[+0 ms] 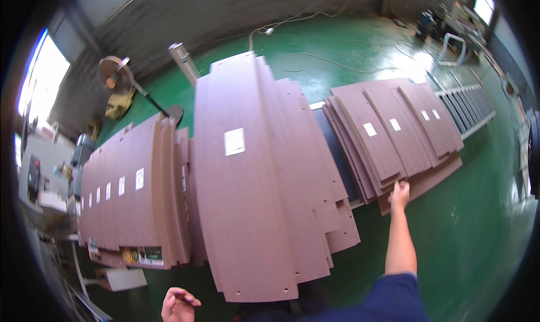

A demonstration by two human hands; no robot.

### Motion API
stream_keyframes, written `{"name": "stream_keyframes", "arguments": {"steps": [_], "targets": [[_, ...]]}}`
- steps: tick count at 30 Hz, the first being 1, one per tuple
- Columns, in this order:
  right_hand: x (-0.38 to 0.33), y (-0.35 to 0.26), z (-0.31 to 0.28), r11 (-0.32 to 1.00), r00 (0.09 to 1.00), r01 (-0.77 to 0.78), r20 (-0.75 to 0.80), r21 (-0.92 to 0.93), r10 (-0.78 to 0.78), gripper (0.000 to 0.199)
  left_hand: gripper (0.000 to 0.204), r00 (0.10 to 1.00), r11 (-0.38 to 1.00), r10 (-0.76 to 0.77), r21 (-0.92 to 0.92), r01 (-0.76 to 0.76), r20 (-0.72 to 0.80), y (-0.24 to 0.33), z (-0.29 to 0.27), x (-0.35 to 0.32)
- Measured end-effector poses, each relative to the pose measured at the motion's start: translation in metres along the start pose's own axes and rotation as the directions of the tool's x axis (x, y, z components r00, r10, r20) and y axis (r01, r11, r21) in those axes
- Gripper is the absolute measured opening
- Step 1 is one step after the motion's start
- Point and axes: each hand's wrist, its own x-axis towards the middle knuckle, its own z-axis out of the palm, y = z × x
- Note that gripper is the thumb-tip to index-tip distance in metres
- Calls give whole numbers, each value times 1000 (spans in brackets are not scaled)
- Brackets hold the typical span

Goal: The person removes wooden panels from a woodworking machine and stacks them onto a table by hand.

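Note:
My right hand [400, 195] reaches out to the right, its fingers closed on the near edge of a brown wood-look panel [388, 132] in the right-hand stack. Several panels there overlap like steps, some with white labels. Close in front of me lies the middle stack of long brown panels [242, 192], its top one bearing a white label [234, 141] and small holes near the near end. Low at the left, my left hand [179, 305] is apart from the panels, fingers loosely curled with a gap, nothing seen in it.
Another stack of labelled brown panels [121, 215] stands at the left. Behind it is a pedestal fan [115, 74]. A roller conveyor [466, 109] extends beyond the right stack. Cables [332, 63] lie on the green floor [478, 192]. Machinery [53, 170] stands at far left.

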Motion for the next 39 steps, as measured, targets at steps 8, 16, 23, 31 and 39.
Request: {"name": "stream_keyframes", "arguments": {"steps": [8,16,23,31,39], "targets": [[-193,214,-22,905,911,-197,271,-377,312,30,22,983,977,-144,-144,160,115,-35,-98,-41],[-409,322,64,688,373,178,695,-704,614,21,22,1000,1000,-25,2,25,2,-15,-254,-152],[-604,351,219,663,314,429,789,-614,527,9,21,926,972,195,-66,-227,-324,-16,-388,-240],[-899,348,346,706,-47,453,776,-544,628,19,22,699,937,228,-43,-347,-678,-23,-519,-271],[-1173,382,480,751,-361,336,659,-568,660,13,29,246,900,-161,-40,434,-956,-178,-686,-292]]}}
